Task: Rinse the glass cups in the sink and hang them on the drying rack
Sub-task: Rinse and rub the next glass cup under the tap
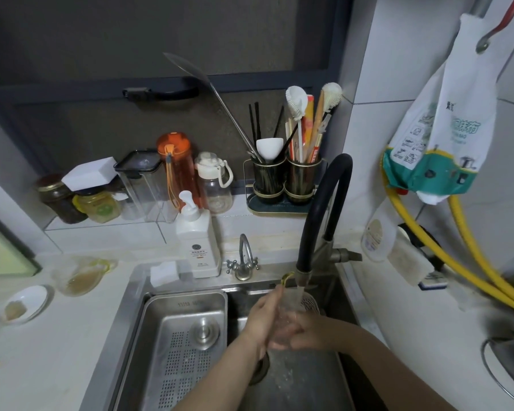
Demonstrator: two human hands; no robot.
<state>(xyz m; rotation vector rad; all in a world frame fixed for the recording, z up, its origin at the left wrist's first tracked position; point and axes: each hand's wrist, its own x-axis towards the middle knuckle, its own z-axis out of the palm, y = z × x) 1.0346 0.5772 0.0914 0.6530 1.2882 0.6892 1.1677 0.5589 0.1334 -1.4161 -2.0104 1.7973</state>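
Observation:
A clear glass cup [287, 317] with a yellow handle sits between both hands over the steel sink [131, 321], under water running from the black faucet [304, 277]. My left hand [263, 317] wraps the cup's left side, fingers up toward the handle. From the right, my right hand [301, 333] grips the cup's lower part. A second glass cup [77, 275] with a yellow handle lies on the counter left of the sink, brownish residue inside. No drying rack is clearly in view.
A perforated steel tray [187, 310] fills the sink's left half. A soap pump bottle [198, 241] and small tap [244, 259] stand behind it. A white dish [27, 302] rests at left. Utensil holders [288, 176], jars and bottles line the ledge. Yellow hoses [463, 262] run at right.

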